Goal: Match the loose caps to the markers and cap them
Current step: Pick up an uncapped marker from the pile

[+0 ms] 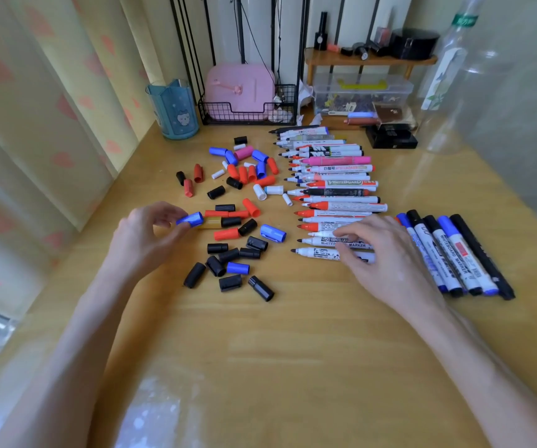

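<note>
Left hand (144, 234) pinching crosswise blue cap (190, 219), right hand (386, 253) on uncapped markers (335, 202), grip unclear, tips facing left edge of table (260, 350)

Both bare forearms reach in from the bottom corners. Left hand (149, 232) is curled, thumb and fingertips pinching a blue cap (190, 218). Right hand (386, 257) lies palm down, fingers bent, tips on the markers (322, 242). Whether that's a grip or only a touch is hard to tell.
</note>
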The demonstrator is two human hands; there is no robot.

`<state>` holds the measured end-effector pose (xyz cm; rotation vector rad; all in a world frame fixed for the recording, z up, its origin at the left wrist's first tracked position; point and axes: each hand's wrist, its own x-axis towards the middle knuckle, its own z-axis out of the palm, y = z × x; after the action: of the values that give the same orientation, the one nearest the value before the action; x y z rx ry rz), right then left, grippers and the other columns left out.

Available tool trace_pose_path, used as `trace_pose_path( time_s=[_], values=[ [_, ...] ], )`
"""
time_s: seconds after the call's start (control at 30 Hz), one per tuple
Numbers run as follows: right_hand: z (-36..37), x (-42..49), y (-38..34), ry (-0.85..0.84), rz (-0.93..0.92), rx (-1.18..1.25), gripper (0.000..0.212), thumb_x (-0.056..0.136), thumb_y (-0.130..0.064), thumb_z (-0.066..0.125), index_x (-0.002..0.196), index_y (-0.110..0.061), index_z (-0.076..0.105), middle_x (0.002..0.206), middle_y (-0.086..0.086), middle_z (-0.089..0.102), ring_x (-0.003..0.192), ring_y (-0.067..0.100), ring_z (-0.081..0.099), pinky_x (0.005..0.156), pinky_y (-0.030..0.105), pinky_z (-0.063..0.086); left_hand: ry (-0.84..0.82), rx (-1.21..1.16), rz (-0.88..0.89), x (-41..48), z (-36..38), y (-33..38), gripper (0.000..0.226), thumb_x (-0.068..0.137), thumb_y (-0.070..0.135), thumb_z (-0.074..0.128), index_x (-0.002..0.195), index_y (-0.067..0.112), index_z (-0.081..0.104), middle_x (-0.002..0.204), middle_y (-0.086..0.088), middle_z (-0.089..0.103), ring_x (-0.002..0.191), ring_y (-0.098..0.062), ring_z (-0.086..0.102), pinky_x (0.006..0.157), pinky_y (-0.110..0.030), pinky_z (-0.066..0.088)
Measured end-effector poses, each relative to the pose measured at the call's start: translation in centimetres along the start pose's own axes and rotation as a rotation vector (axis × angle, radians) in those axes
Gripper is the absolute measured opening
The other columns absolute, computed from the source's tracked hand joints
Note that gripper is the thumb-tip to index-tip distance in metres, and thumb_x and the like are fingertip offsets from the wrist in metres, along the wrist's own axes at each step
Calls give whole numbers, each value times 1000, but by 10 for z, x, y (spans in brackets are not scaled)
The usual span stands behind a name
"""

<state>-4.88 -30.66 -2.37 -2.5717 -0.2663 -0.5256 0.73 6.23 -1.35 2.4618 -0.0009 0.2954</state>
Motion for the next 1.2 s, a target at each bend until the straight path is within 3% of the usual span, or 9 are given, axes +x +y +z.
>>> trace_pose_path(
  time_s=[0.13, 0.23, 0.33, 0.5, 0.63, 0.77, 0.83, 1.0, 1.2],
  values=[
    [-1, 4, 11, 14, 43, -8, 10, 93, -20, 74, 102, -22, 79, 90, -6, 64, 92, 23, 54, 83, 38, 45, -11, 47, -58, 0, -8, -6, 11, 92, 32, 77, 99, 24, 75, 96, 5, 72, 93, -18, 67, 77, -38, 52],
    [-4, 7, 13, -13, 67, 10, 9, 92, -19, 77, 99, -25, 79, 86, -14, 61, 90, 19, 51, 80, 31, 37, -57, 77, -100, 0, -10, -10, 9, 91, 28, 78, 99, 26, 75, 95, 7, 71, 93, -19, 68, 80, -39, 54],
    [-6, 9, 14, -49, 88, 31, 8, 91, -20, 77, 97, -26, 78, 83, -20, 59, 92, 17, 51, 81, 32, 39, -73, 73, -68, -1, -10, -9, 9, 91, 26, 79, 99, 27, 75, 95, 9, 71, 90, -15, 68, 82, -41, 56],
    [-8, 11, 17, -88, 96, 59, 7, 92, -23, 77, 97, -27, 80, 87, -11, 64, 94, 16, 51, 83, 36, 44, -101, 50, -34, -1, -7, -8, 9, 91, 29, 79, 99, 29, 75, 95, 10, 71, 89, -10, 68, 81, -39, 55],
    [-10, 10, 17, -126, 99, 47, 8, 93, -25, 75, 99, -29, 79, 91, -11, 64, 98, 15, 49, 86, 35, 43, -29, 35, -6, -2, -9, -7, 6, 93, 29, 75, 99, 30, 75, 99, 9, 72, 92, -15, 69, 82, -41, 55],
    [-12, 10, 16, -133, 75, 45, 4, 94, -26, 74, 97, -28, 77, 89, -14, 63, 98, 16, 51, 86, 37, 45, 66, -8, 126, -7, -14, 4, 5, 95, 25, 72, 98, 28, 75, 99, 11, 73, 88, -8, 69, 71, -32, 46],
    [-13, 9, 14, -129, 46, 28, 3, 94, -26, 75, 96, -28, 76, 87, -16, 64, 95, 18, 53, 85, 39, 46, 26, -38, 246, -11, -16, 13, 5, 95, 27, 72, 99, 27, 75, 99, 13, 73, 87, -9, 68, 68, -25, 44],
    [-14, 8, 14, -171, 41, -21, 10, 96, -30, 71, 101, -27, 79, 96, -8, 67, 98, 21, 52, 87, 39, 42, -283, -92, 396, -22, -14, 29, 11, 89, 45, 74, 94, 35, 74, 87, 13, 72, 82, -16, 66, 67, -19, 43],
    [-19, 7, 9, -187, 79, 21, 3, 95, -30, 72, 98, -29, 72, 92, -17, 64, 101, 14, 50, 87, 35, 44, -287, 14, 418, -21, -14, 18, 10, 88, 47, 74, 96, 41, 73, 98, 19, 65, 94, -10, 58, 71, -15, 37]
  ],
)
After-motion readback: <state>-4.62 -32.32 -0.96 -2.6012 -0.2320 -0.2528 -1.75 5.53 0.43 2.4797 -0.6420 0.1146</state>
